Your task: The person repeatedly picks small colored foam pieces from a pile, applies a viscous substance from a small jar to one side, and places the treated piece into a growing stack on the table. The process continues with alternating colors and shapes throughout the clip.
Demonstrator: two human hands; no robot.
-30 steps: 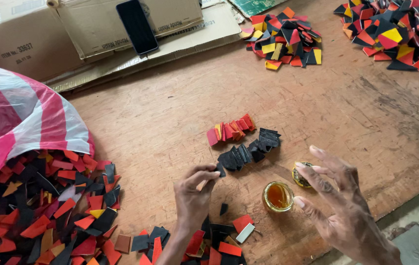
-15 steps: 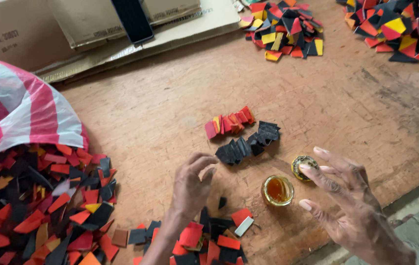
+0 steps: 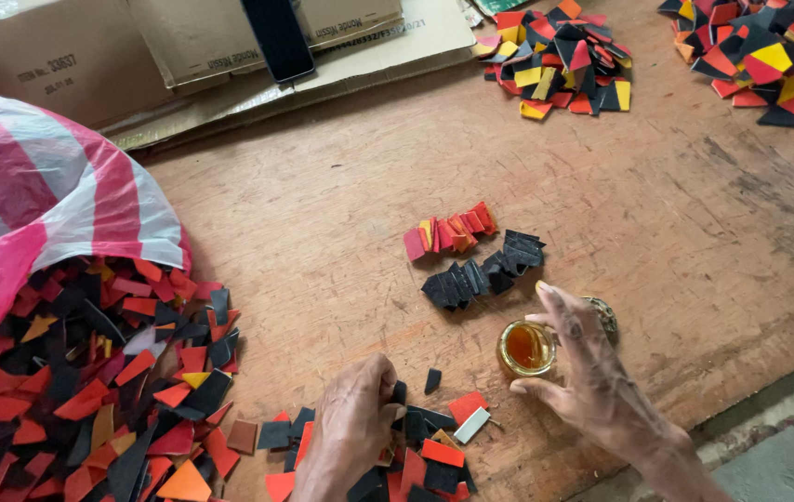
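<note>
Left hand (image 3: 352,426) pinches scraps (image 3: 420,437); right hand (image 3: 592,376), fingers spread, touches the small jar (image 3: 525,347).

small open jar (image 3: 526,347), amber liquid, upright

The left hand (image 3: 352,429) covers some of the small pieces (image 3: 434,442) under it, and its fingertips are curled out of sight, so I cannot tell if they pinch a piece. The right hand (image 3: 592,381) hides most of the round lid (image 3: 606,316) behind the glue jar (image 3: 525,348). The wrist is cut off by the bottom edge. The striped bag (image 3: 53,204) is cut by the left edge and hides part of the big heap (image 3: 90,372). The phone (image 3: 278,37) and the far right pile (image 3: 769,56) are cut by the top and right edges.
</note>
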